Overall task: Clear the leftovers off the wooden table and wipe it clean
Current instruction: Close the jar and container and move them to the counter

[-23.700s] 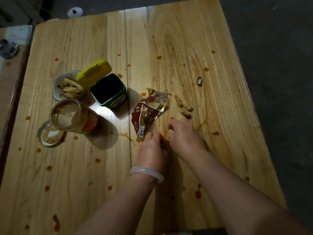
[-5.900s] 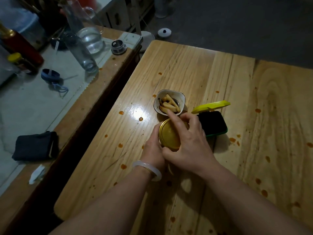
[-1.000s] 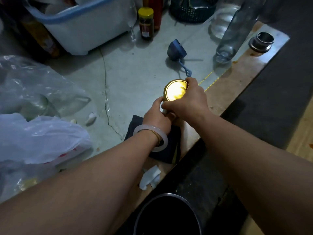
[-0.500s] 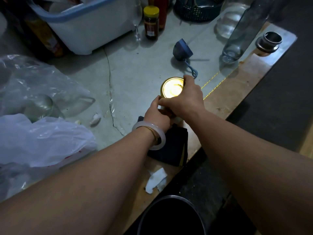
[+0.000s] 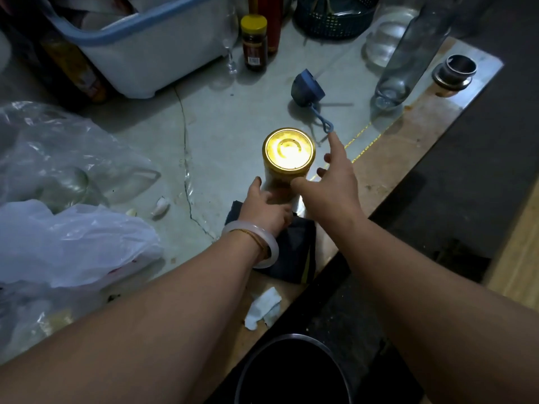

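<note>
Writing: I can read none. The small jar with a yellow cap (image 5: pixel 253 42) carries a pale label, too blurred to make out, and the gold lid (image 5: pixel 288 150) shows only glare.
Task's thing: the jar (image 5: pixel 277 185) stands upright on the grey counter (image 5: pixel 233 121), lid on, near the counter's front edge.
Left hand (image 5: pixel 262 207): gripping the jar low on its side, with a pale bangle (image 5: pixel 267 249) on the wrist.
Right hand (image 5: pixel 335 185): released, fingers spread just right of the lid, thumb tip at the jar's side.
Edges: the counter's front edge runs diagonally. A dark gap lies between it and the wooden table (image 5: pixel 519 258) at my far right.
Open room: I see bare counter between the jar and the white tub (image 5: pixel 145 59).
Containers: I cannot see the jar's contents. The metal pot (image 5: pixel 291 338) below the edge is dark inside. The glass bottle (image 5: pixel 408 62) looks clear.
Nearby: a dark folded cloth (image 5: pixel 297 255) lies under my left wrist, a crumpled tissue (image 5: pixel 262 307) at the edge, plastic bags (image 5: pixel 67 237) to the left.
</note>
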`<state>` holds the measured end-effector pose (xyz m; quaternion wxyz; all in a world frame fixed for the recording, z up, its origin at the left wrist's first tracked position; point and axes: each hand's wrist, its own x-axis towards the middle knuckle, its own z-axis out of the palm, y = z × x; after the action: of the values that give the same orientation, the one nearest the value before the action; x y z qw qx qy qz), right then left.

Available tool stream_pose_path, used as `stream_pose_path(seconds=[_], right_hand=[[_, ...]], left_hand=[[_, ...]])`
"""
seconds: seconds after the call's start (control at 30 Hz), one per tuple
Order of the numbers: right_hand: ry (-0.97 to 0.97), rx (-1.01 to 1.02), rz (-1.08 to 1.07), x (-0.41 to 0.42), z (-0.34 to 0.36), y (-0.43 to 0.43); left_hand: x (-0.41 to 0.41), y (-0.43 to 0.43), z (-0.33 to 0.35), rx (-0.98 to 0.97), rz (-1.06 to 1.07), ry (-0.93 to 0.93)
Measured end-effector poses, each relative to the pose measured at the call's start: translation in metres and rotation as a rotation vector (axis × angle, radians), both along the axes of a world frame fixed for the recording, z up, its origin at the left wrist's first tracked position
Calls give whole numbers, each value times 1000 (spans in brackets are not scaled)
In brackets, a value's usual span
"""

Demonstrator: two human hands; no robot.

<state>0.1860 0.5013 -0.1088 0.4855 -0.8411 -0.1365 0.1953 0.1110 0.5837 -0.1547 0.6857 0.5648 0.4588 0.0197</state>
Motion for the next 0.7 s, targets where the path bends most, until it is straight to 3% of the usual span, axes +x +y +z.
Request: stream_pose_path(seconds=[0.2, 0.47, 0.7], right_hand=[[-75, 78, -27, -24, -5, -51], [-205, 102, -24, -23, 5, -142], [-305, -194, -27, 6, 35, -266]], left_hand=[[0, -39, 6, 53, 206, 71], [11, -115, 39, 197, -45, 29], [33, -210, 71, 303, -305, -33]])
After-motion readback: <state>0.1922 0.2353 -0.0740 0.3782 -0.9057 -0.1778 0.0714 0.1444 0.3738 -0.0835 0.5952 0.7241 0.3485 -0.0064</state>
